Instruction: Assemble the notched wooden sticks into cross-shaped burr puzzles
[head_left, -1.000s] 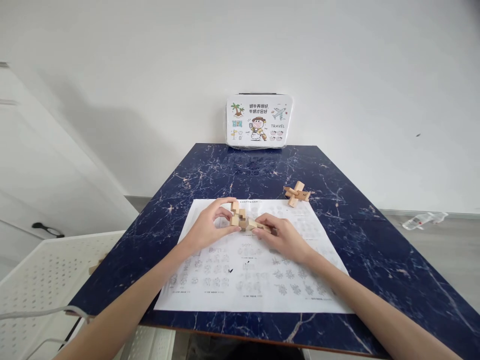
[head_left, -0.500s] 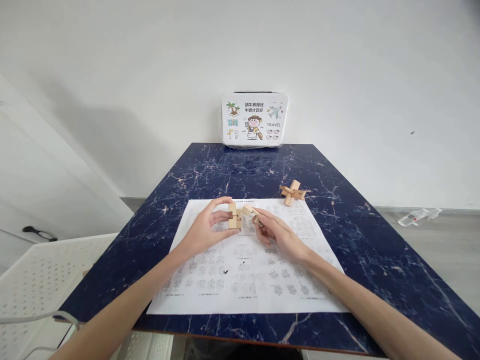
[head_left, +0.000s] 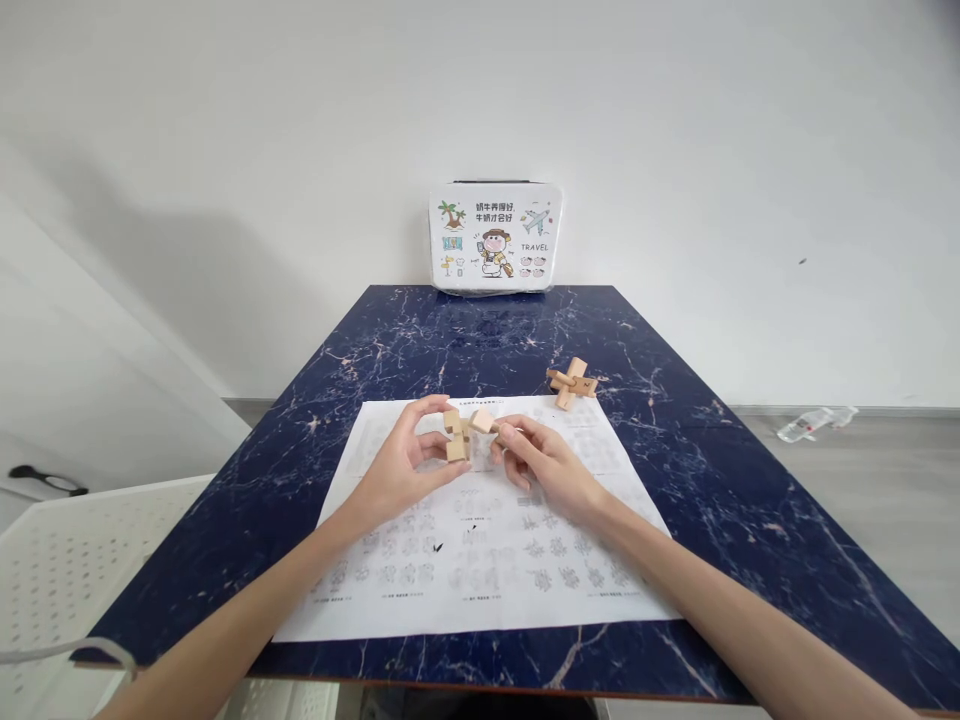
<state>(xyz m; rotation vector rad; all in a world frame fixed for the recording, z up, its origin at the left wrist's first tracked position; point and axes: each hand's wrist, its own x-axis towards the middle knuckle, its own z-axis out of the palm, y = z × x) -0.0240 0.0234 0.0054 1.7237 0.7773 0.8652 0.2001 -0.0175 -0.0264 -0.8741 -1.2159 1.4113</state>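
Observation:
Between the thumb and fingers of my left hand (head_left: 409, 458) is a small group of interlocked wooden puzzle pieces (head_left: 456, 449). My right hand (head_left: 546, 458) pinches a single notched wooden puzzle piece (head_left: 481, 421) by its right end. That piece's pale free end sits just right of the left-hand group; whether the two touch I cannot tell. Both hands are over a printed instruction sheet (head_left: 480, 560) covered in small diagrams. Beyond my right hand, a cross-shaped wooden puzzle (head_left: 574, 384) rests at the sheet's far right edge.
The sheet lies on a dark blue marbled table (head_left: 465, 345). At its far end a white illustrated case (head_left: 495, 235) stands against the wall. A perforated white plastic surface (head_left: 97, 550) is at the left, and a clear plastic item (head_left: 816, 424) lies on the floor at right.
My left hand has turned its group, so different notched faces show. The piece in my right hand has been rotated, its broad end now facing up. The whole view has shifted slightly.

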